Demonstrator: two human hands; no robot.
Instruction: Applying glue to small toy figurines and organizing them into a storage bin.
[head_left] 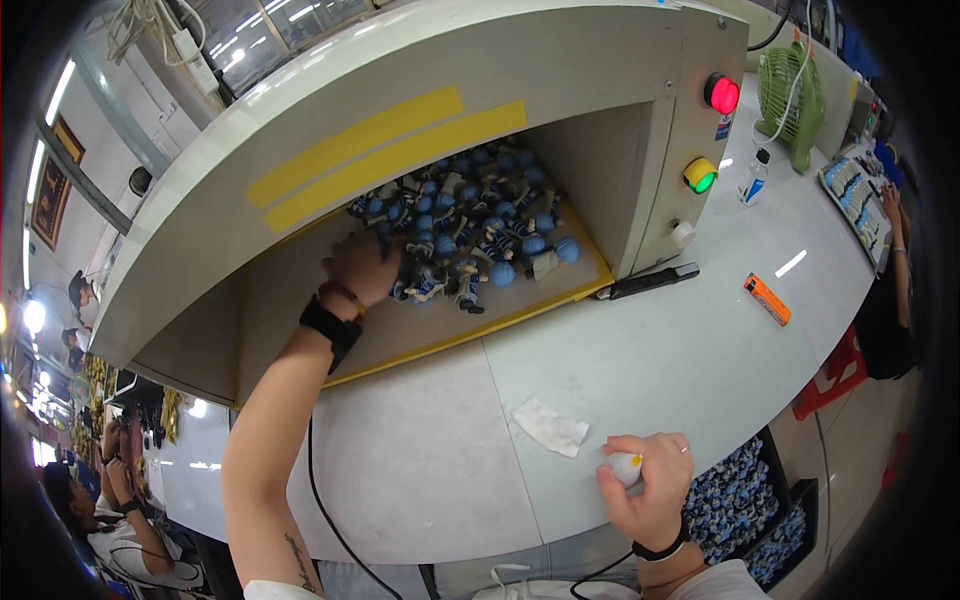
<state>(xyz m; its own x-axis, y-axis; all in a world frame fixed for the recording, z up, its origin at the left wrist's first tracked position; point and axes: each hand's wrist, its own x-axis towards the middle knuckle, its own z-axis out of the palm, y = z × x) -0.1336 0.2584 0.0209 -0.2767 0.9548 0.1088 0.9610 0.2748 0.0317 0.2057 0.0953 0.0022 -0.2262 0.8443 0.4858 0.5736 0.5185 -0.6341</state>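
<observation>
My left hand (362, 268) reaches inside a large grey box-shaped machine (650, 130), at the left edge of a heap of small figurines (465, 225) with blue round heads and blue-and-grey bodies. Its fingertips are dark and merge with the heap, so whether they grip a figurine is hidden. Over the table's near right part, my right hand (652, 485) is closed round a small white rounded object (625, 467) with a yellow spot. A crumpled white cloth (551, 427) lies just beyond that hand.
A black-handled tool (655, 281) and an orange box cutter (767, 299) lie right of the opening. Beyond stand a clear bottle (753, 178) and green fan (790, 95). Dark crates of figurines (735, 500) sit below the table's right edge. Other people work at both sides.
</observation>
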